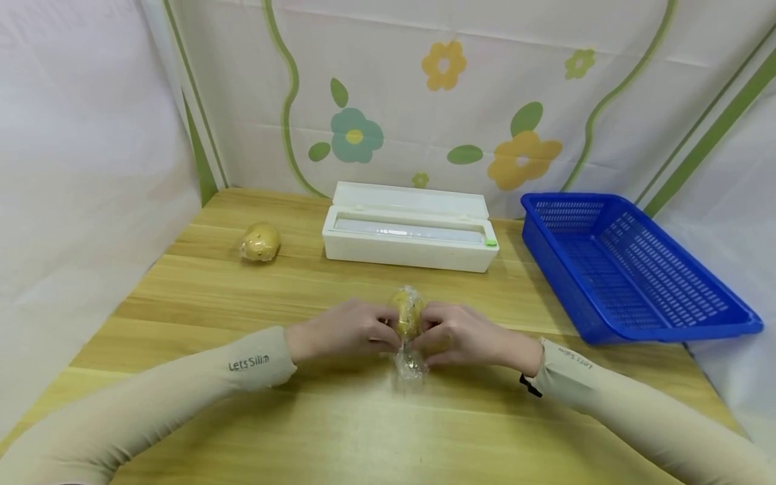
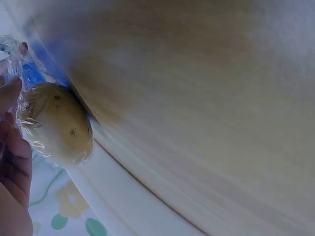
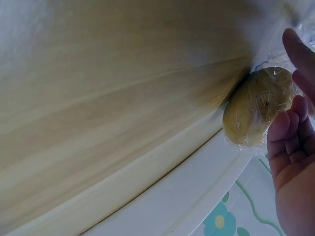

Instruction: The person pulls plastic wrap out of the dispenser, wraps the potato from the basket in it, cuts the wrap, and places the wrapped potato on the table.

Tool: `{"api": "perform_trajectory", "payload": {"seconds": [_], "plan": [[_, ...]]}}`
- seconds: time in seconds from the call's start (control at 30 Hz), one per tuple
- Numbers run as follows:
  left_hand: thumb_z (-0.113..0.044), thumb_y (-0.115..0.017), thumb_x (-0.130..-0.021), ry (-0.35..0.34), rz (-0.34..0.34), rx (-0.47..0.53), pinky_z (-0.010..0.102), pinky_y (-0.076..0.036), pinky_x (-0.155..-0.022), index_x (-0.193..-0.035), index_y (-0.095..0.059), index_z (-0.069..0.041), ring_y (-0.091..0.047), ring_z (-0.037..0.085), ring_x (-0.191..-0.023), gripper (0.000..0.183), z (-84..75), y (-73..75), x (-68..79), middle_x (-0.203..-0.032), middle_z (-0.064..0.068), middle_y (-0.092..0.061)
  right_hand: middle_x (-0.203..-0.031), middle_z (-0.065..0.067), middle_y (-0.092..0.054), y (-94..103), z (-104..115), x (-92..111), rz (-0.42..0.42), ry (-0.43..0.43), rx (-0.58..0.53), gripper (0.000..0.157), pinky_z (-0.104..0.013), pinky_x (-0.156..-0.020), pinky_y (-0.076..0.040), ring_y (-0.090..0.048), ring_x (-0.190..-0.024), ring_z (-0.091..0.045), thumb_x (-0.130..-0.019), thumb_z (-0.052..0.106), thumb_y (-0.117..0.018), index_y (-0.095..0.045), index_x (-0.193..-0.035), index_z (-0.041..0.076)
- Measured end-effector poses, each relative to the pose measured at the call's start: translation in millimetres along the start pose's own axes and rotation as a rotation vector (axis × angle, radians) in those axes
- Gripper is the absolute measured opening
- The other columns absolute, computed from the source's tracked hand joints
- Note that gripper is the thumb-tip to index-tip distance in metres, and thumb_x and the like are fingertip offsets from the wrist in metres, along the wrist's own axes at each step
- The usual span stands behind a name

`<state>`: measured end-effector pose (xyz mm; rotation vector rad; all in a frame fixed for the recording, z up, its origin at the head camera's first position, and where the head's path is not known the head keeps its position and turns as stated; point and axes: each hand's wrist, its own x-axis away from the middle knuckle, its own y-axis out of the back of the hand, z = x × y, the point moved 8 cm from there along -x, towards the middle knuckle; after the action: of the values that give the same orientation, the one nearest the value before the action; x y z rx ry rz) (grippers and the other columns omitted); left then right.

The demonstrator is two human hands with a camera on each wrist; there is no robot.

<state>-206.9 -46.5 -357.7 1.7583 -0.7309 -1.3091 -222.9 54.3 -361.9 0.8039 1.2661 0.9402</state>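
A potato point(image 1: 407, 313) in clear cling film point(image 1: 410, 367) is on the table in front of me, between my two hands. The loose film gathers into a crumpled tail on the near side. My left hand point(image 1: 356, 328) pinches the film at the potato's left, and my right hand point(image 1: 465, 335) pinches it from the right. In the left wrist view, the potato point(image 2: 61, 123) shows dark spots under wrinkled film beside my fingers point(image 2: 17, 147). The right wrist view shows the potato point(image 3: 256, 108) next to my curled fingers point(image 3: 280, 132).
Another film-wrapped potato point(image 1: 261, 242) lies at the back left. A white cling film box point(image 1: 406, 254) with its lid raised stands at the back middle, a roll inside. At the right is a blue plastic basket point(image 1: 552, 276). A flowered curtain point(image 1: 400, 87) hangs behind the wooden table point(image 1: 182, 289).
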Motion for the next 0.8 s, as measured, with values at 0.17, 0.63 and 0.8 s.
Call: {"api": "perform_trajectory", "payload": {"seconds": [0.17, 0.63, 0.8], "plan": [[-0.019, -0.069, -0.080, 0.110, -0.060, 0.130, 0.014, -0.041, -0.071, -0.083, -0.068, -0.018, -0.047, 0.002, -0.081, 0.004, 11.8, 1.3, 0.1, -0.094, -0.004, -0.051, -0.089, 0.007, -0.046, -1.4, -3, 2, -0.026, -0.077, -0.023, 0.046, -0.015, -0.063, -0.037, -0.040, -0.079, -0.006, -0.061, 0.044, -0.079, -0.070, -0.098, 0.019], [-0.023, -0.073, -0.076, 0.319, -0.183, 0.418, 0.026, -0.050, -0.065, -0.087, -0.060, -0.013, -0.057, 0.010, -0.077, 0.020, 31.4, 5.6, 0.4, -0.086, -0.006, -0.060, -0.093, -0.011, -0.059, 32.1, -10, -12, -0.245, -0.377, -0.380, 0.011, -0.035, -0.070, -0.047, -0.055, -0.086, -0.024, -0.081, -0.006, -0.061, -0.064, -0.080, 0.005], [-0.031, -0.072, -0.075, 0.400, -0.227, 0.369, 0.030, -0.049, -0.066, -0.087, -0.065, -0.016, -0.056, 0.008, -0.077, 0.021, 41.5, 7.1, -0.6, -0.084, -0.010, -0.060, -0.086, -0.007, -0.063, 29.1, -22, -12, -0.181, -0.574, -0.453, 0.006, -0.032, -0.061, -0.050, -0.058, -0.079, -0.021, -0.084, 0.001, -0.060, -0.065, -0.082, 0.004]]}}
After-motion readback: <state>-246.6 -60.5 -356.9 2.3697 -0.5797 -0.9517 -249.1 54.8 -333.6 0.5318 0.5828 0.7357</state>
